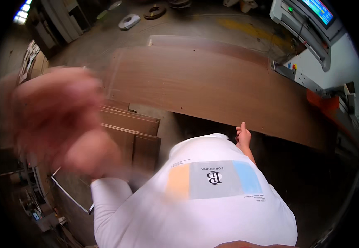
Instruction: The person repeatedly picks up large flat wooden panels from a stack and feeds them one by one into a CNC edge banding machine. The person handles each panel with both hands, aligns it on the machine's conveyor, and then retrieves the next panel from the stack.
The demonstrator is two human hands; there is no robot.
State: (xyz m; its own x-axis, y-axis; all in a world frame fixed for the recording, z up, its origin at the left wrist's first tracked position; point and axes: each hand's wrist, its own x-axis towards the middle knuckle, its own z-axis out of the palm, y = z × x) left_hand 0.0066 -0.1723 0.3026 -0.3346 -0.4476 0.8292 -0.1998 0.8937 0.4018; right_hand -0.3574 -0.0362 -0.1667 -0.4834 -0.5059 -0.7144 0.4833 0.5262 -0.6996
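Note:
A long brown wood-grain panel lies across the middle, with a few small dark holes along its edges. My right hand grips its near edge, the thumb on top and the other fingers curled beneath. Raised close to the camera on the left, my left hand is smeared by motion. Its fingers cannot be made out, and it covers the area left of the panel. Along the far side another brown surface shows past the panel's edge.
Stacked brown panels sit at the near left. A machine with a lit screen stands at the right, beside an orange-red part. Rolls of banding lie on the far floor. A pale metal frame is at the lower left.

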